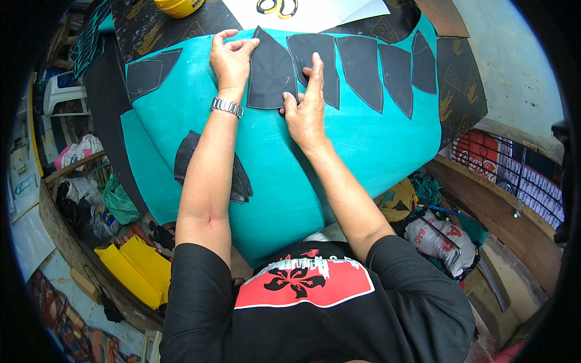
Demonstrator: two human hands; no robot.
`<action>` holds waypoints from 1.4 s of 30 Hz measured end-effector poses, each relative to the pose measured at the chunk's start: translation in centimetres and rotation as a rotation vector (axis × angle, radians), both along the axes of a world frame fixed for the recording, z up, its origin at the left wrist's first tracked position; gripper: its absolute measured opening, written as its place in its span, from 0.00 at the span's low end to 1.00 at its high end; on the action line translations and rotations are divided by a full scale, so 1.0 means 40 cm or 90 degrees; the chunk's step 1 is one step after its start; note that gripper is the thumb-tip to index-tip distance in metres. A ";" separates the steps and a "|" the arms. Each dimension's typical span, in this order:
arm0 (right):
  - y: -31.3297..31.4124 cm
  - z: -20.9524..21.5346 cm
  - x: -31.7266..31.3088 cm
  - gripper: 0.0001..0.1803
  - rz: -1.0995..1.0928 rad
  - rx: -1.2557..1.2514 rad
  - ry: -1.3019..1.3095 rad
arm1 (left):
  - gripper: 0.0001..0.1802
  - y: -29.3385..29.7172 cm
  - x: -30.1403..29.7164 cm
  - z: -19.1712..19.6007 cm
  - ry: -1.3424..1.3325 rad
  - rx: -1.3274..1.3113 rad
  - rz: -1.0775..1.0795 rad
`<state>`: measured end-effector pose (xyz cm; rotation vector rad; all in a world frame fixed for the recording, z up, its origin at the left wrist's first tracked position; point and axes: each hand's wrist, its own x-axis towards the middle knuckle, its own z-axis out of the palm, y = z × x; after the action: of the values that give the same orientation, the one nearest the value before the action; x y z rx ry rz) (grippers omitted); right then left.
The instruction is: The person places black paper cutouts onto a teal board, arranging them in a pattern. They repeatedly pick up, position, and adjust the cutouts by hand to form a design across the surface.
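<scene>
A flat black cut piece (270,75) with pale edge lines lies at an angle over the teal sheet (266,163). My left hand (232,63) has its fingertips at the piece's upper left edge, thumb and forefinger closed near the pointed top. At the lower right corner, my right hand (307,115) pinches the piece between thumb and a partly hidden finger, its forefinger stretched upward. Under that hand sits a neighbouring black piece (324,54), partly covered. Beneath my left forearm rests a stack of black pieces (240,179).
More black pieces (361,66) line the sheet's far edge, and another (151,74) lies at far left. Beyond are white paper (327,15), yellow-and-black scissors (276,7) and a yellow tub (178,7). Bags and scraps (439,239) crowd the right; a white stool (63,94) stands left.
</scene>
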<state>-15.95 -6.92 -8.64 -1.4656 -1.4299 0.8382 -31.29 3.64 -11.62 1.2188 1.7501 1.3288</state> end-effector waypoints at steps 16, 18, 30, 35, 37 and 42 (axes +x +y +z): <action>0.003 0.014 -0.003 0.55 0.021 0.013 -0.064 | 0.24 -0.013 0.026 0.050 0.059 -0.027 0.027; 0.005 0.013 -0.004 0.56 0.017 0.029 -0.090 | 0.23 -0.010 0.025 0.048 0.103 -0.021 0.013; 0.007 0.011 -0.016 0.57 0.029 0.086 -0.114 | 0.18 -0.006 0.030 0.069 0.270 -0.097 -0.031; 0.010 0.028 0.005 0.58 0.012 -0.032 0.004 | 0.15 -0.006 0.024 0.066 0.329 -0.087 -0.054; 0.010 0.032 0.010 0.58 0.028 -0.051 0.016 | 0.15 -0.006 0.023 0.061 0.319 -0.088 -0.055; 0.010 0.029 -0.001 0.58 0.026 0.031 -0.116 | 0.26 -0.012 0.017 0.059 0.342 -0.072 -0.076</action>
<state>-16.00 -6.53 -7.49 -1.5117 -1.6094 0.7038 -30.59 3.14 -9.26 1.6938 2.0361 0.8638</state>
